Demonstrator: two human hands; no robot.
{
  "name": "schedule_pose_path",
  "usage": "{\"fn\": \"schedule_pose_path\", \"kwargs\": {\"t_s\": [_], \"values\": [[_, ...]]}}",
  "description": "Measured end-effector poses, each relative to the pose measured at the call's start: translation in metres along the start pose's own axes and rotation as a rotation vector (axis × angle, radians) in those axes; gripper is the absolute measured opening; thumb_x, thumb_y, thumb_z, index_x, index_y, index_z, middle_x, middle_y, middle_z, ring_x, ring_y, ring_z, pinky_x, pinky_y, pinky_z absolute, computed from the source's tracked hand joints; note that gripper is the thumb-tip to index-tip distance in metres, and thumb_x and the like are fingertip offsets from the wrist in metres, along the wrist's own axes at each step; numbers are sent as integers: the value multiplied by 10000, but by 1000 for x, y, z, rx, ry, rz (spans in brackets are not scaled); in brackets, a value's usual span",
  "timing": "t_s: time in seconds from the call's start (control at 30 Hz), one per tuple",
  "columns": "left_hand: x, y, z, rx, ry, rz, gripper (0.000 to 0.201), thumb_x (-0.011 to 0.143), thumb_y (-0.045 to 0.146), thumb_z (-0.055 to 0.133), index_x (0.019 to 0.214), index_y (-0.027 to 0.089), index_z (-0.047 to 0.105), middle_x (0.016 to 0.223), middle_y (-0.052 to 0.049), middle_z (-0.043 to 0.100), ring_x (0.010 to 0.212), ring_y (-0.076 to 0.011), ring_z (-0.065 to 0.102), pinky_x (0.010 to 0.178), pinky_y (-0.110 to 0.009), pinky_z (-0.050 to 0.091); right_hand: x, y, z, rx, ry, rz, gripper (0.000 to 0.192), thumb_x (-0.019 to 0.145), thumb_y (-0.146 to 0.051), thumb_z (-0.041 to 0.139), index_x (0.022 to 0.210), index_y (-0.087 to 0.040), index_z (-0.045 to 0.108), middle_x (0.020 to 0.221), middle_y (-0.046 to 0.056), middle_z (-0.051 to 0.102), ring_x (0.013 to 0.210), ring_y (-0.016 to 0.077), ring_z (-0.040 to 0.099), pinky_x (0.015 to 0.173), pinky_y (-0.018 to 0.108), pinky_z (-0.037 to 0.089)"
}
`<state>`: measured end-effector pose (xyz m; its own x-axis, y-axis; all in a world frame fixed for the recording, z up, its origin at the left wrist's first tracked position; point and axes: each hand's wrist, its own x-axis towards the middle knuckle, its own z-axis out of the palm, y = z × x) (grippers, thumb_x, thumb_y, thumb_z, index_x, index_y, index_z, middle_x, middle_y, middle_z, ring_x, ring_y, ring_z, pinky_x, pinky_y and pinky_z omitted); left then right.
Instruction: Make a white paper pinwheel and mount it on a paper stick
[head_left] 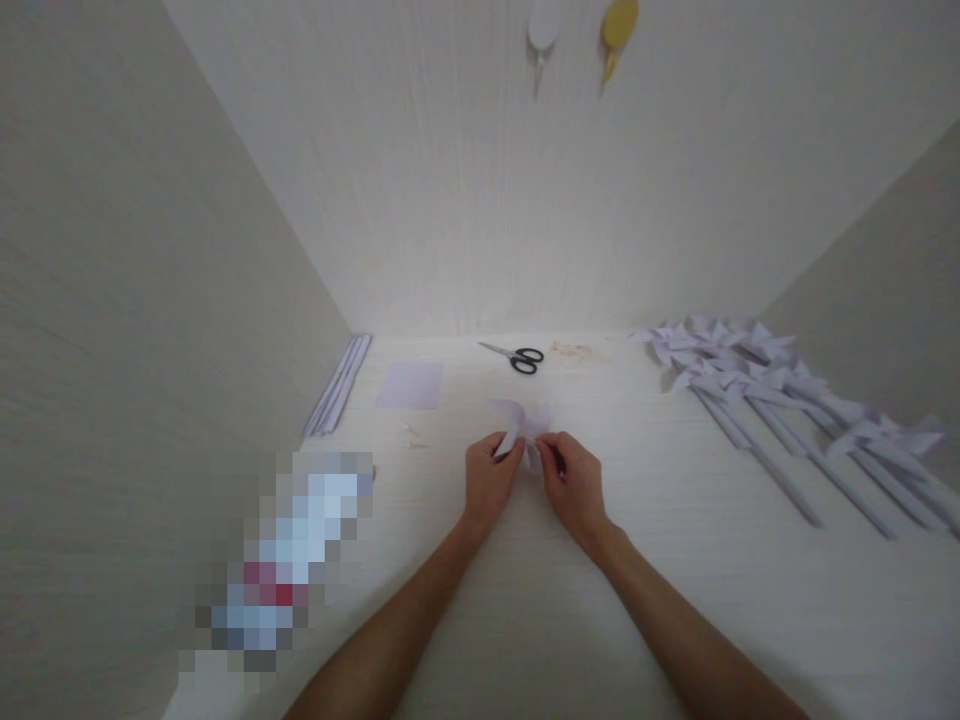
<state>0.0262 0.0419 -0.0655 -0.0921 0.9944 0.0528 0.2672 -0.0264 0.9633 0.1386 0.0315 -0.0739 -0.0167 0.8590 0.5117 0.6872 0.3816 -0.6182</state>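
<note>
Nearest to you, your two bare forearms reach forward over a pale wooden table (525,620), coming together near its middle. Your left hand (491,482) and right hand (574,485) meet at a small folded piece of pale lilac paper (525,420). The fingers of both hands are pinched narrowly on its lower edge, thumbs and fingertips closed on the paper, while its folded flaps fan out just beyond your fingers.

Past the paper, farther from you, a flat lilac paper square (410,385) lies on the table to the left. A pair of black-handled scissors (516,356) lies near the back wall, well apart from your hands. A stack of paper strips (339,385) leans along the left wall. To your right, a row of finished paper pinwheels on sticks (780,400) lies spread across the table. At your lower left there is a blurred patch that cannot be made out.
</note>
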Motion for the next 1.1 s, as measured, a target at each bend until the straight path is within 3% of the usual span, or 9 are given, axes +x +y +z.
{"fn": "schedule_pose_path", "kwargs": {"t_s": [0.27,0.43,0.6,0.83,1.1], "values": [[-4,-1,0,156,23,102,239,709,301,464,677,122,619,593,-5,588,534,-100,489,527,-199,356,1,-1,2,-29,-15,-14,150,768,-142,414,718,-137,555,629,48,597,553,135,534,533,228,407],[-4,-1,0,192,17,105,249,713,295,452,669,120,623,578,-10,583,518,-102,482,512,-203,347,-1,2,2,-62,-1,-122,186,781,-126,391,730,-126,570,613,58,558,572,145,510,539,236,411],[-1,-2,0,185,33,75,241,708,284,446,645,119,610,563,-2,561,516,-100,460,509,-205,332,4,8,1,-160,-72,-272,240,793,-98,344,774,-135,580,671,83,550,641,168,496,592,259,426],[2,-1,-2,201,-3,57,229,698,271,430,554,125,532,493,28,444,491,-88,382,477,-204,269,9,8,5,-134,-88,-193,225,797,-97,353,755,-138,570,651,60,521,621,157,477,567,247,407],[3,0,-3,112,-15,9,217,689,287,434,565,129,516,517,29,425,519,-92,370,491,-204,288,9,7,3,-60,-85,-150,214,803,-112,360,755,-137,567,645,49,504,610,149,465,560,243,389]]}}
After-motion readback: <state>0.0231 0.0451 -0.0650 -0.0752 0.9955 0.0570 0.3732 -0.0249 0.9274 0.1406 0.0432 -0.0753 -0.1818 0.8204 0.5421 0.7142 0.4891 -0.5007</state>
